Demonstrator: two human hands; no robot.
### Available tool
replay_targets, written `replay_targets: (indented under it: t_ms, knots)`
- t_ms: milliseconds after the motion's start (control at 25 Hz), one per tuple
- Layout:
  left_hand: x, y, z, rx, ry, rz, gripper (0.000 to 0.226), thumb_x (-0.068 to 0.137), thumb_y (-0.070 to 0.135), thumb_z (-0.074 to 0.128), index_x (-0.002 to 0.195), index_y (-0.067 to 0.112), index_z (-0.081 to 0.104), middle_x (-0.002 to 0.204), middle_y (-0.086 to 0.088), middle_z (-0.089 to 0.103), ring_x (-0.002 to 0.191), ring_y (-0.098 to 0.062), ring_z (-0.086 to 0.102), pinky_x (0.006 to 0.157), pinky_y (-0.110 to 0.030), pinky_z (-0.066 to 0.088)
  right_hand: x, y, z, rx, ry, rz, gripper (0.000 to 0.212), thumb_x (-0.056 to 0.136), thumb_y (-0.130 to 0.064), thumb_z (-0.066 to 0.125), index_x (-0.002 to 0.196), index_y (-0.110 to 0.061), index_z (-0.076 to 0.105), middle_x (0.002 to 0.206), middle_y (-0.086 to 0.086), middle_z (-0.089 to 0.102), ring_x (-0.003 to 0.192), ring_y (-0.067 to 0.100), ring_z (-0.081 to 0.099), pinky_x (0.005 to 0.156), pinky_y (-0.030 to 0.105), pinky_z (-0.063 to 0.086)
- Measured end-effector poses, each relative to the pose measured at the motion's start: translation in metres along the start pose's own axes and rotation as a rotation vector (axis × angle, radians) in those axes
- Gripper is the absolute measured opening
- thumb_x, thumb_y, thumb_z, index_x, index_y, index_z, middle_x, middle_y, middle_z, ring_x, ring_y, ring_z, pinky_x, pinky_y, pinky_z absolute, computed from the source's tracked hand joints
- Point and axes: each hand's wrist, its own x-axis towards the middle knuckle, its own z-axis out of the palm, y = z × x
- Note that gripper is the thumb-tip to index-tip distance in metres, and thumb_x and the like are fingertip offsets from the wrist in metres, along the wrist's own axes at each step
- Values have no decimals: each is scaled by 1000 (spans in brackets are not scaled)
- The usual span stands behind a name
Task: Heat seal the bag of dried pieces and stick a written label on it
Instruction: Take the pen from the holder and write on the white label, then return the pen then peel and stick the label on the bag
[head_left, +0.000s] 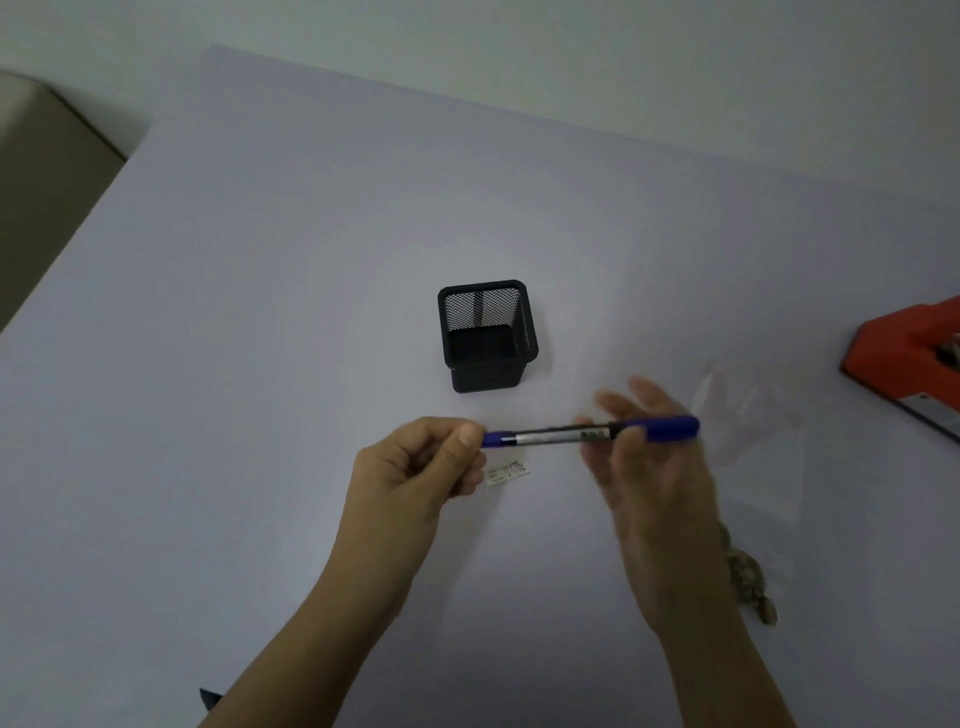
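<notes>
A blue marker pen (571, 432) lies level in the air between my hands. My left hand (421, 462) pinches its left end between thumb and fingers. My right hand (649, 467), blurred, has its thumb on the pen near the blue cap while its other fingers are spread behind it. Under the pen, a small white label (508, 472) with writing on it lies on the table. A clear plastic bag (748, 457) lies flat to the right, with brown dried pieces (748, 577) in its near end, partly hidden by my right wrist.
An empty black mesh pen holder (487, 335) stands just beyond my hands. An orange heat sealer (914, 358) sits at the right edge of the pale table (260, 312). A beige seat (47, 166) is past the table's left edge.
</notes>
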Motion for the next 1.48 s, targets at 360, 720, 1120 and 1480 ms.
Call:
replay_targets:
  t_ms: [360, 720, 1120, 1480]
  knots:
    - [81, 20, -7, 561, 286, 261, 33, 95, 27, 47, 127, 23, 50, 122, 4, 59, 83, -4, 56, 66, -9, 43, 82, -43, 24, -548, 73, -542, 17, 91, -13, 56, 108, -16, 59, 101, -1, 57, 91, 22, 65, 83, 32, 54]
    - [98, -2, -1, 683, 193, 314, 41, 95, 23, 47, 135, 14, 43, 125, -7, 60, 84, -11, 59, 74, -24, 48, 109, 22, 64, -1005, -120, -469, 33, 93, -16, 52, 125, -8, 53, 112, 14, 59, 104, 27, 53, 91, 45, 45]
    - [53, -49, -22, 531, 391, 311, 11, 91, 22, 53, 99, 26, 60, 87, 12, 58, 75, 2, 57, 63, -7, 48, 48, 58, -14, -972, 17, -276, 31, 91, -10, 54, 122, -12, 55, 108, 4, 48, 101, 22, 52, 86, 32, 48]
    - [38, -102, 6, 1023, 7, 451, 27, 78, 20, 73, 103, 10, 70, 91, -10, 64, 73, -24, 60, 59, -36, 54, 24, 90, -21, -1220, -259, -193, 28, 84, -28, 66, 112, -23, 65, 104, 4, 52, 95, 18, 50, 79, 40, 48]
